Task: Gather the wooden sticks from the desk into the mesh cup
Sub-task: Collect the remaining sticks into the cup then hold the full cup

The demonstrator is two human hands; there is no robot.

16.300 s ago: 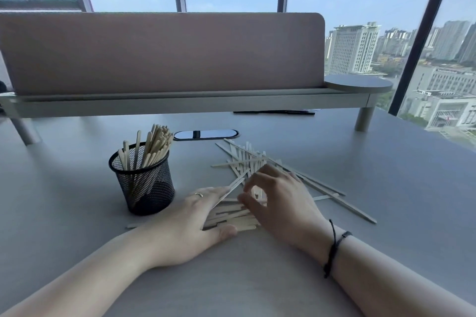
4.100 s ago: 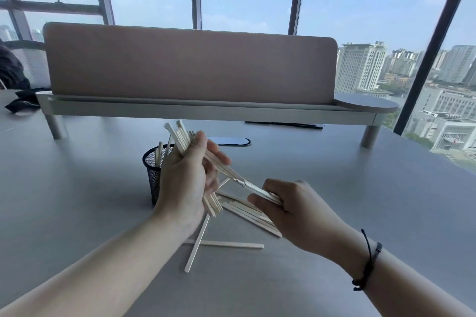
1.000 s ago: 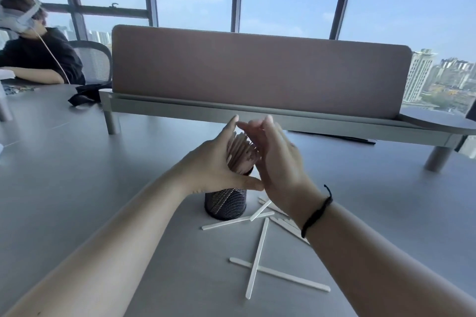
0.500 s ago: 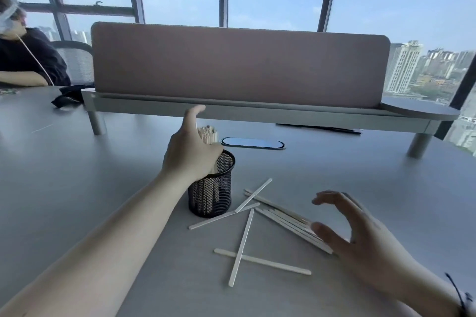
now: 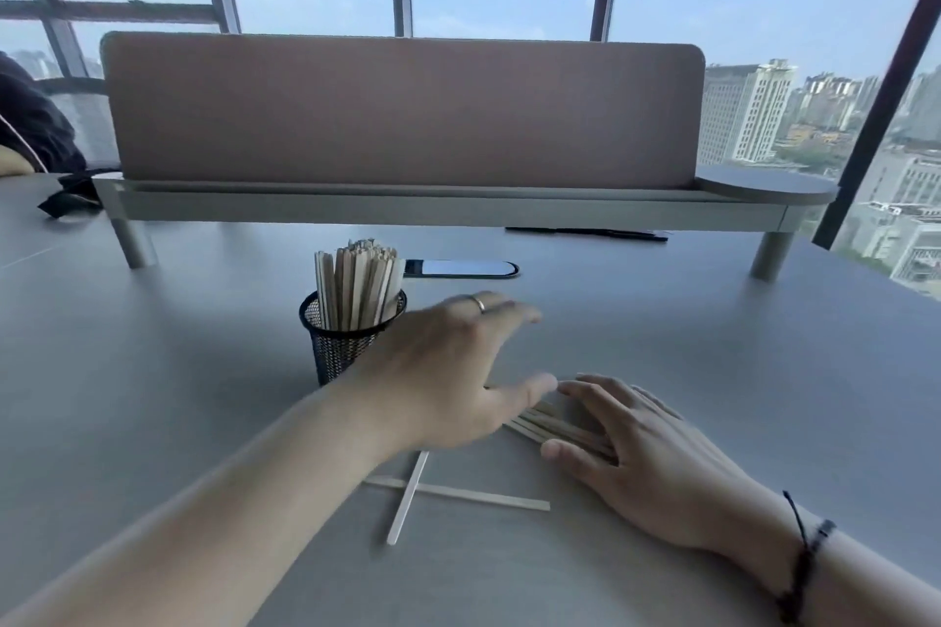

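head view: mesh cup [image 5: 351,341] already stands packed with sticks; right of it, right hand [image 5: 646,453] lies spread on a loose bundle [image 5: 555,428], left hand [image 5: 453,372] open, two crossed sticks [image 5: 448,491] nearer.

No legible text, labels, brands, numbers or signs anywhere in frame. Checked the mesh cup [image 5: 351,341] at centre left: plain black mesh. Distant buildings [image 5: 743,112] at upper right carry no lettering that can be made out.
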